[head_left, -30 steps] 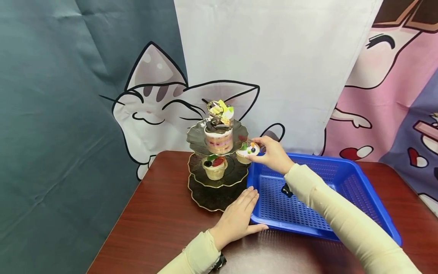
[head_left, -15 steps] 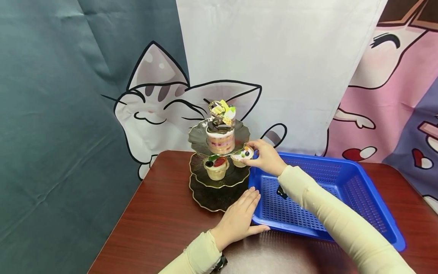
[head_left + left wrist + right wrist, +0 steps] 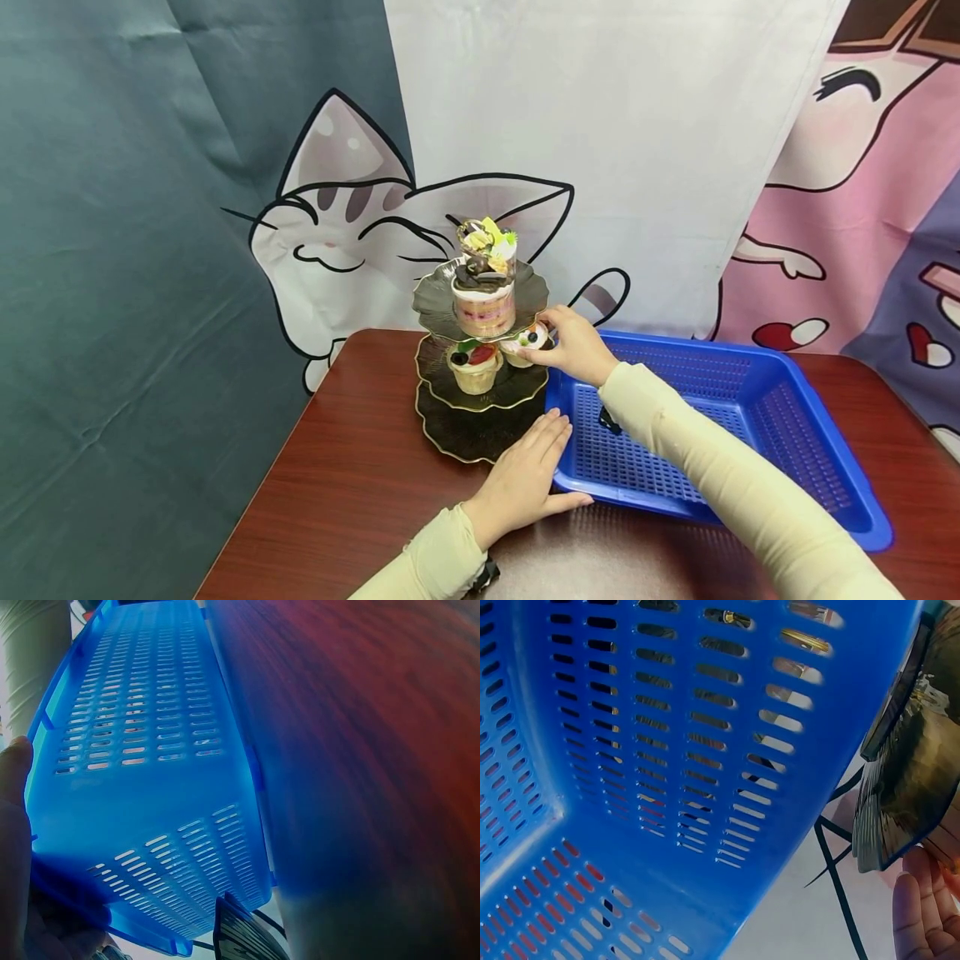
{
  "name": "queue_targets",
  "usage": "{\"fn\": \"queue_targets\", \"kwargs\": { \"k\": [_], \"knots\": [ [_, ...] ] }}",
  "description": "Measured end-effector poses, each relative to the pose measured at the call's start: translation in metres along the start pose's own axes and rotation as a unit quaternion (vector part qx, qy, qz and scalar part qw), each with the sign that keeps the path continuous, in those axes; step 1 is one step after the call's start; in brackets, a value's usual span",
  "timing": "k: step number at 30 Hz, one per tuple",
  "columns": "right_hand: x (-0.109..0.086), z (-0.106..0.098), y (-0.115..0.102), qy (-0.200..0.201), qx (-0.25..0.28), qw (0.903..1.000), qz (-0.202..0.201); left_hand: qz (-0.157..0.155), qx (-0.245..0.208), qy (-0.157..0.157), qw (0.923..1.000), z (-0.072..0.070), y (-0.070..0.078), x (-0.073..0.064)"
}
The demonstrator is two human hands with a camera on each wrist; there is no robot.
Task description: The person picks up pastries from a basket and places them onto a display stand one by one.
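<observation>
A three-tier dark glass stand [image 3: 450,425] with gold-edged plates is at the centre of the head view. My right hand [image 3: 576,346] holds a cupcake [image 3: 517,343] topped with white cream and berries, at the right of the middle tier. Its base is partly hidden. Beside it sits a cupcake with red fruit [image 3: 475,368]. My left hand [image 3: 521,479] rests on the near left corner of the blue plastic basket [image 3: 750,358], fingers straight. The left wrist view shows the thumb [image 3: 13,776] along the rim. In the right wrist view, fingers [image 3: 924,900] reach under a plate [image 3: 922,772].
On the top tier stands a layered cream cake [image 3: 483,310] with chocolate, and a clear cup dessert [image 3: 504,244] with yellow fruit behind it. The basket lies right of the stand on the brown table [image 3: 322,467]. A cartoon-printed curtain [image 3: 622,150] hangs behind.
My right hand has moved left with the cream-topped cupcake, from the stand's right edge to further in on the middle tier, close to the red-topped one. The left hand stays on the basket.
</observation>
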State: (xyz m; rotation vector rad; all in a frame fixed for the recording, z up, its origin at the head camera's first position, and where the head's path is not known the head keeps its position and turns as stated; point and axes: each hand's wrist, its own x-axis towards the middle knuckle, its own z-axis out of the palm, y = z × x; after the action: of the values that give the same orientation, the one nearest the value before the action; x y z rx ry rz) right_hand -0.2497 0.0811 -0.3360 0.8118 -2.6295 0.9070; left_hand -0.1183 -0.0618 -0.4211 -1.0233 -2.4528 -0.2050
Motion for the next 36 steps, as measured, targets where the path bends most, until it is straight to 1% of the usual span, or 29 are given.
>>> {"fn": "queue_targets", "kwargs": {
  "k": [7, 17, 25, 36],
  "knots": [
    [0.0015, 0.0018, -0.0015, -0.005, 0.0, 0.9999, 0.01, -0.004, 0.001, -0.003, 1.0, 0.0004, 0.0005, 0.0009],
    [0.0074, -0.0035, -0.0008, -0.032, 0.016, 0.9993, 0.01, -0.001, 0.004, 0.003, 1.0, -0.0025, -0.0011, 0.0027],
    [0.0029, -0.0021, 0.0004, -0.051, 0.037, 0.9976, 0.029, -0.006, -0.008, -0.011, 0.9999, -0.0008, 0.0013, -0.003],
    [0.0022, -0.0052, 0.0009, -0.053, 0.035, 0.9976, 0.028, -0.004, -0.002, -0.002, 1.0, 0.0014, 0.0006, -0.0013]
  ]
}}
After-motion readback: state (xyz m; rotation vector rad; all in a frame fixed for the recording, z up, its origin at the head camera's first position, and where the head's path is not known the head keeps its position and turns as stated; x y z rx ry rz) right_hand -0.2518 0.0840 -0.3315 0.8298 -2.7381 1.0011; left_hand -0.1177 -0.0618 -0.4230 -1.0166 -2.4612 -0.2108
